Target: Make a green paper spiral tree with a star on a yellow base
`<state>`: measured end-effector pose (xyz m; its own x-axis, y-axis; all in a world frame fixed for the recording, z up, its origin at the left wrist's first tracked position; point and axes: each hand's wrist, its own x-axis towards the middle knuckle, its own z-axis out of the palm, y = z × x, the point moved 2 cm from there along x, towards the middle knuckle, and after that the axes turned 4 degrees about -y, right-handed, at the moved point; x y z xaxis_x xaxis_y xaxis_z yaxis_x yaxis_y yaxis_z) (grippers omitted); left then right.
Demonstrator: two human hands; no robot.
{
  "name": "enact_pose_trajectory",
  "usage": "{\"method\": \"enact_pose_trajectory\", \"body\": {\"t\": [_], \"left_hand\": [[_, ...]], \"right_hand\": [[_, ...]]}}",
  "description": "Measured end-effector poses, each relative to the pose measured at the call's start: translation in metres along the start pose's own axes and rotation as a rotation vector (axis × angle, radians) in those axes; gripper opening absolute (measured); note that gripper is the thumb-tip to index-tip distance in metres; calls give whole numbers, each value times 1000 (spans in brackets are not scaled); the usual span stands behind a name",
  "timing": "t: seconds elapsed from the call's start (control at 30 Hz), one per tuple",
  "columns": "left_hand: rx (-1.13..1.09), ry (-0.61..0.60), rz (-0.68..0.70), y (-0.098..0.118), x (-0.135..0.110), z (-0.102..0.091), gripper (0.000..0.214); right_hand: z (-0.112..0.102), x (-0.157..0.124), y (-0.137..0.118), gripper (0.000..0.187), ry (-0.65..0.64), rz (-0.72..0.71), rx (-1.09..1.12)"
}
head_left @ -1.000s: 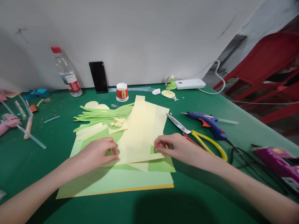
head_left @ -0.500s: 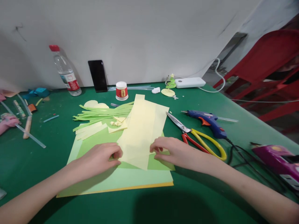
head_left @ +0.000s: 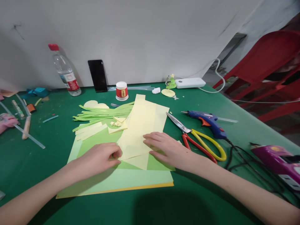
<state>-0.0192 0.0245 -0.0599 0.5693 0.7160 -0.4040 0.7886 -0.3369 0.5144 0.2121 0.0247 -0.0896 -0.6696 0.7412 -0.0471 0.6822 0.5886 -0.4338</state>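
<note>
Pale yellow paper sheets (head_left: 140,125) overlap at a slant in front of me, on top of light green paper (head_left: 140,178). My left hand (head_left: 99,157) has its fingers curled, with thumb and forefinger closed at the lower left corner of the upper yellow sheet. My right hand (head_left: 168,151) lies on the right part of the yellow sheets, fingers stretched out. Green paper strips (head_left: 105,115) and small yellow scraps (head_left: 117,124) lie beyond my left hand. Scissors (head_left: 187,130) with red and yellow handles rest just beyond my right hand.
A blue glue gun (head_left: 207,117) and a purple device (head_left: 276,162) with black cables lie at the right. Along the wall stand a bottle (head_left: 67,75), a phone (head_left: 97,76), a paper cup (head_left: 122,91) and a white power bank-like box (head_left: 190,82).
My right hand has shifted left onto the yellow paper, and its fingers have straightened from a curl. My left hand stays at the paper's left corner.
</note>
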Motion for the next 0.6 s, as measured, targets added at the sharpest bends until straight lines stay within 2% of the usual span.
{"method": "enact_pose_trajectory", "body": {"t": [0.43, 0.6], "left_hand": [[17, 9, -3, -4, -1, 3, 14], [18, 10, 1, -4, -1, 3, 13]], "right_hand": [[2, 0, 1, 30, 16, -10, -22], [3, 0, 2, 16, 40, 18, 38]]}}
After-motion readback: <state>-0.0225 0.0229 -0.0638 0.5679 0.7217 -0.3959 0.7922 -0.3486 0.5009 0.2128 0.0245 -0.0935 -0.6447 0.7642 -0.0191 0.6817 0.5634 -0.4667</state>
